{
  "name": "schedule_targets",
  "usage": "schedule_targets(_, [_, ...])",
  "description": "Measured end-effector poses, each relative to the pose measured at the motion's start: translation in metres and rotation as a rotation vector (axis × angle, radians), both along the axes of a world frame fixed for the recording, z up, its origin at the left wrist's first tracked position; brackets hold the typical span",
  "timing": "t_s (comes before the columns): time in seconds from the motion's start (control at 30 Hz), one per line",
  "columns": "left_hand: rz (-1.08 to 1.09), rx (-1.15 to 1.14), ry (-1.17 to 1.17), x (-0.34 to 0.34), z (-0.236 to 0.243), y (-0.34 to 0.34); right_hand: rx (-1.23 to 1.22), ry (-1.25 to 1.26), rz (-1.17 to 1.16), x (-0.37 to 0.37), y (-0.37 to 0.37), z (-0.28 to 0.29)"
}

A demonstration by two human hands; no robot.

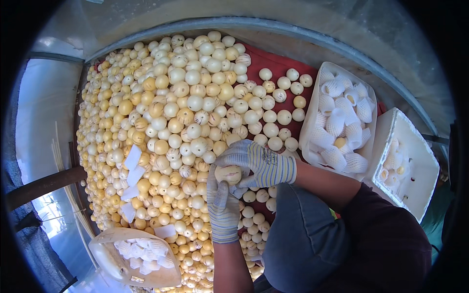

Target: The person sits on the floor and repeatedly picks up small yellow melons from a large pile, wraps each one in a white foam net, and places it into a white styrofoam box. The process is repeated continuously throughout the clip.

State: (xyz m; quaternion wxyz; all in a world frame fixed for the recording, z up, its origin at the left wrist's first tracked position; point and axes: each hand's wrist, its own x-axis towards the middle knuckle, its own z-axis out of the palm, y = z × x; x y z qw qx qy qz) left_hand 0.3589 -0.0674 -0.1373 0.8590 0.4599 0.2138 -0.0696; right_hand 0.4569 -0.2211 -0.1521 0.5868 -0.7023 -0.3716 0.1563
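Both my hands wear striped knit gloves and are wrapped round one pale cream fruit [227, 174] with faint purple streaks. My left hand [221, 210] grips it from below, thumb against the fruit. My right hand [256, 163] closes over it from the right, its fingers curled across the top. Around them lies a large heap of round cream and yellow fruit [161, 112], with some loose on a red cloth [259, 58] at the back right.
At right, a white tub [315, 95] holds foam net sleeves, beside a foam box [415, 166]. A plastic container [105, 254] of sleeves sits lower left. Pale paper pieces [132, 161] lie on the heap. A curved metal bar [234, 22] and plastic sheeting border the space.
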Motion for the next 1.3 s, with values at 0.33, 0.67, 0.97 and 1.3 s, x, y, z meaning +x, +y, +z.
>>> schedule_targets(0.33, [0.078,0.039,-0.124,-0.002,0.009,0.000,0.602,0.895,-0.115,-0.001,-0.009,-0.048])
schedule_targets(0.67, [-0.004,0.101,-0.094,-0.006,0.013,-0.004,0.752,1.189,0.241,-0.015,-0.002,-0.060])
schedule_targets(0.97, [0.040,0.599,0.003,0.007,-0.014,0.001,0.068,0.308,0.084,-0.010,-0.002,-0.003])
schedule_targets(1.3, [0.009,0.352,0.086,-0.023,-0.018,0.006,-0.145,-0.107,0.118,-0.007,-0.005,-0.012])
